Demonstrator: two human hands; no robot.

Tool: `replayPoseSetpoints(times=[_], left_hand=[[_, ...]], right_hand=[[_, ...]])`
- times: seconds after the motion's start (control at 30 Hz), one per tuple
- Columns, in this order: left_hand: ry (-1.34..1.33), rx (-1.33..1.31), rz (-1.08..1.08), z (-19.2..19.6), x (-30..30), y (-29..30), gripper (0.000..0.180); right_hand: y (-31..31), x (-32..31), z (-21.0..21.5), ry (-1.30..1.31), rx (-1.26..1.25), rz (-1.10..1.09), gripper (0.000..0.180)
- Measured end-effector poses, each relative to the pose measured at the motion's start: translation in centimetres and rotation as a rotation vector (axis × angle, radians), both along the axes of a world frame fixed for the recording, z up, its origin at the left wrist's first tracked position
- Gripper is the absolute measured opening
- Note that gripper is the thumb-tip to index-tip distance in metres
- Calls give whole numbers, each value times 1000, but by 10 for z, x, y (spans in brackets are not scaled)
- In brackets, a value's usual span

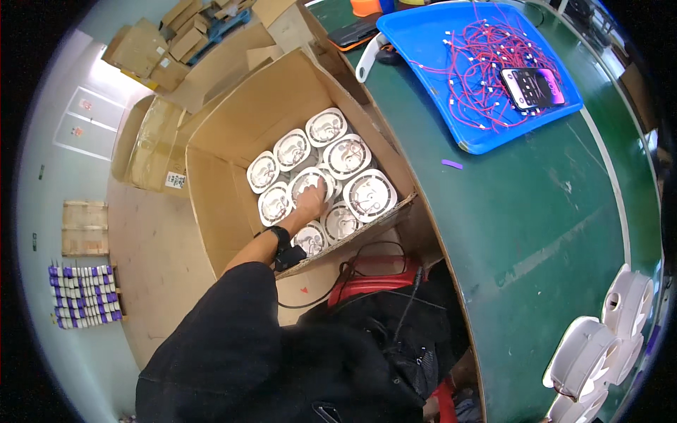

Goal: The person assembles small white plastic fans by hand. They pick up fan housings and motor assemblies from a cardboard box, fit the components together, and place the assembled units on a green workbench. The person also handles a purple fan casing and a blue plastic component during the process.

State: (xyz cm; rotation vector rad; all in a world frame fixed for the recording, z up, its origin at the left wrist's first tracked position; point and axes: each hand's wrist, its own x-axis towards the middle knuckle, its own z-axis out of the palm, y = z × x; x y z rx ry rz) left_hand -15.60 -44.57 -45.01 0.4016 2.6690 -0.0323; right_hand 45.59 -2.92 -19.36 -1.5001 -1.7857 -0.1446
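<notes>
"Inside the cardboard box (210,185), what does the left hand (311,201) touch?"
"A white housing (299,185), directly beneath it; pinching or not, I cannot tell. Similar housings (348,156) surround it."
"And the right hand?"
"I cannot tell."

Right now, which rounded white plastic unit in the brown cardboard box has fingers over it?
The central white unit: fingers of the left hand lie across its face alone.

Has a carton (218,134) just left of the worktop (522,218), with housings (370,195) inside. Has a tray (423,44) on the worktop's far part, holding wires (474,81) under a phone (532,88).
</notes>
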Motion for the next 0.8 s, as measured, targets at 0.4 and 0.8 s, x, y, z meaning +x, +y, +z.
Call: replayPoseSetpoints(times=[0.4, 0.8], left_hand=[[240, 316, -377, 17, -20, 54, 64], [82, 245, -294, -51, -79, 94, 106]], right_hand=[[-13, -27, 11, 90, -95, -26, 27], [-20, -49, 17, -16, -96, -60, 28]])
